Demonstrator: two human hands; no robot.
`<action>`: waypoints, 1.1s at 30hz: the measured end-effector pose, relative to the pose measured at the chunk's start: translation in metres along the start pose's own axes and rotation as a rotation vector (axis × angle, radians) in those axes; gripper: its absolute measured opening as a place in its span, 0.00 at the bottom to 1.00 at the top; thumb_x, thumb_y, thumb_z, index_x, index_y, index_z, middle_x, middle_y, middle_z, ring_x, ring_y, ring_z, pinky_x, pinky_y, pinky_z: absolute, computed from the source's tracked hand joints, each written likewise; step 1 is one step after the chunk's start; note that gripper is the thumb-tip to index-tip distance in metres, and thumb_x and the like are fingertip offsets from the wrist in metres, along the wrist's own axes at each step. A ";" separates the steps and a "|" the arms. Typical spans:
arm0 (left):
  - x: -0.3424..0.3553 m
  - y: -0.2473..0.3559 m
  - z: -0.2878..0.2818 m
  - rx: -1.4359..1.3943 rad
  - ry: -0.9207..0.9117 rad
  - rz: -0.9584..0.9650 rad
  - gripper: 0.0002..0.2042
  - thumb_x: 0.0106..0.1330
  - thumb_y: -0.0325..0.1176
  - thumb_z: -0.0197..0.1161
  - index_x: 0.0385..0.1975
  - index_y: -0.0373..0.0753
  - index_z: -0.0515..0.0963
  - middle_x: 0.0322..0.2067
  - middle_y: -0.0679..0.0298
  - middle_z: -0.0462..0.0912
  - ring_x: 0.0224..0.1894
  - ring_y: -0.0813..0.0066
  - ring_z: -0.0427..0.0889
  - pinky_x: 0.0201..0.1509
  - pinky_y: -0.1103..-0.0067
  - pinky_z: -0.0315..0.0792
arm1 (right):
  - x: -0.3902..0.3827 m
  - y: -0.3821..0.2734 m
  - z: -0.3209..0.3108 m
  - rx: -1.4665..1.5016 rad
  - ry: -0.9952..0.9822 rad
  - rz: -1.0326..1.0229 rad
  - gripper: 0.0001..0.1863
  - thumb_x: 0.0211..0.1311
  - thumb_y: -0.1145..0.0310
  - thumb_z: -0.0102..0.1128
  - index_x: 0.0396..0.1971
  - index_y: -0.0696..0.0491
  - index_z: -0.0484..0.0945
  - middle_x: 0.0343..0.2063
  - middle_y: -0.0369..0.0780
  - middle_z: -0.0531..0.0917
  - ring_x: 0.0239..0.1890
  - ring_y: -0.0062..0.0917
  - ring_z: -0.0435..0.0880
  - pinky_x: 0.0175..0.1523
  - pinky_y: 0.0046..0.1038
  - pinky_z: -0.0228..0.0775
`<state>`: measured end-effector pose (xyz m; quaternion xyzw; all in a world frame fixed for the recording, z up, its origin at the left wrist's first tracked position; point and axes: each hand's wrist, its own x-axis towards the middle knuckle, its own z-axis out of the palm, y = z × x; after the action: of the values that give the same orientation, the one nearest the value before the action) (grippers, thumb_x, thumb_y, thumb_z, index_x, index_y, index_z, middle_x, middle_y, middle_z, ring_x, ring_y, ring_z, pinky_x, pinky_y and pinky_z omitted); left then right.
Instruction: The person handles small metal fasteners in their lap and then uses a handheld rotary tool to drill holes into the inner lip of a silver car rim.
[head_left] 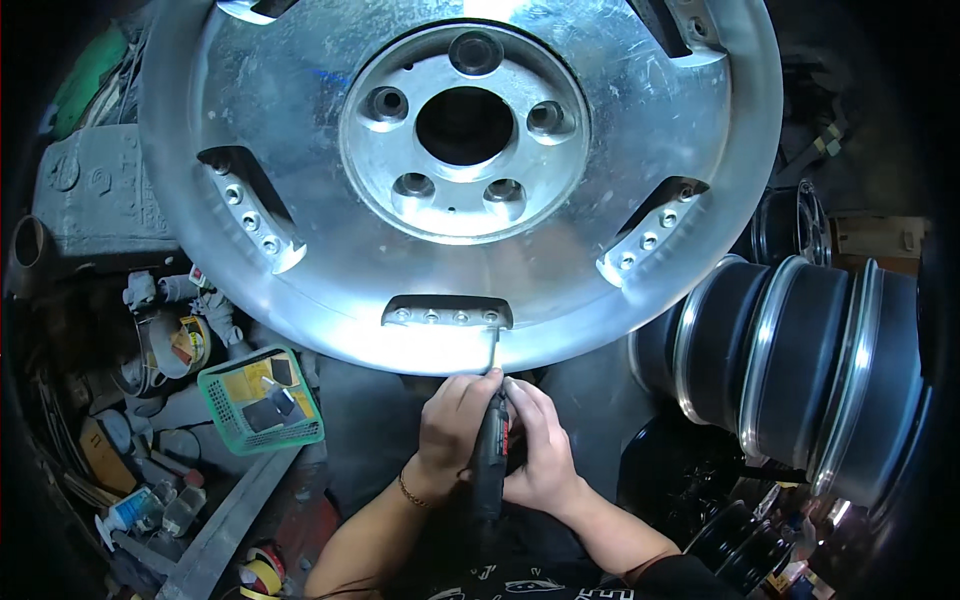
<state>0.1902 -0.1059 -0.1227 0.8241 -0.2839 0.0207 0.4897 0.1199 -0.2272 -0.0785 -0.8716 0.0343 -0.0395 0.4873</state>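
Observation:
A large bare-metal alloy wheel fills the upper part of the view, face toward me, with a round hub, several bolt holes and slotted openings. Both hands hold a slim black rotary tool upright. Its thin bit reaches the wheel's lower rim just beside the bottom slot. My left hand wraps the tool's body from the left, with a thin bracelet at the wrist. My right hand grips it from the right, fingers curled close to the tip.
Two dark wheel barrels with shiny lips lie stacked at the right. A green plastic basket with small sanding pieces sits at the left, amid tape rolls, tubes and clutter. A grey metal casting stands at the upper left.

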 end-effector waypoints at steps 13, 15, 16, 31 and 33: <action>0.004 0.002 0.004 -0.097 -0.100 -0.073 0.15 0.54 0.24 0.62 0.43 0.31 0.75 0.32 0.53 0.78 0.33 0.56 0.80 0.36 0.70 0.75 | 0.003 0.008 0.004 -0.014 -0.036 0.054 0.52 0.42 0.53 0.78 0.63 0.62 0.58 0.55 0.59 0.67 0.53 0.54 0.75 0.53 0.43 0.74; 0.004 0.001 0.004 -0.113 -0.094 -0.087 0.16 0.53 0.25 0.64 0.43 0.32 0.76 0.32 0.53 0.79 0.33 0.54 0.81 0.37 0.69 0.75 | 0.004 0.009 0.005 -0.007 -0.027 0.045 0.53 0.43 0.52 0.78 0.64 0.62 0.57 0.55 0.59 0.67 0.52 0.54 0.75 0.52 0.43 0.74; 0.005 0.002 0.004 -0.102 -0.101 -0.078 0.16 0.54 0.24 0.62 0.43 0.31 0.75 0.32 0.53 0.78 0.33 0.56 0.80 0.37 0.69 0.75 | 0.004 0.009 0.005 -0.019 -0.029 0.048 0.53 0.43 0.52 0.78 0.64 0.62 0.57 0.55 0.59 0.67 0.52 0.54 0.75 0.52 0.43 0.74; 0.004 0.000 0.002 -0.081 -0.115 -0.126 0.15 0.54 0.27 0.63 0.43 0.31 0.75 0.31 0.51 0.78 0.33 0.53 0.80 0.36 0.67 0.74 | 0.007 0.008 0.005 0.009 -0.090 0.087 0.54 0.44 0.50 0.76 0.64 0.65 0.56 0.55 0.59 0.67 0.53 0.52 0.74 0.54 0.42 0.72; 0.006 0.002 0.001 -0.077 -0.129 -0.135 0.16 0.55 0.28 0.63 0.43 0.31 0.75 0.31 0.51 0.78 0.33 0.52 0.80 0.37 0.67 0.74 | 0.008 0.006 0.001 -0.008 -0.098 0.074 0.54 0.45 0.52 0.77 0.65 0.63 0.55 0.55 0.59 0.67 0.52 0.53 0.75 0.51 0.42 0.74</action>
<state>0.1942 -0.1101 -0.1200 0.8216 -0.2593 -0.0761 0.5019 0.1278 -0.2299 -0.0842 -0.8727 0.0430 0.0215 0.4859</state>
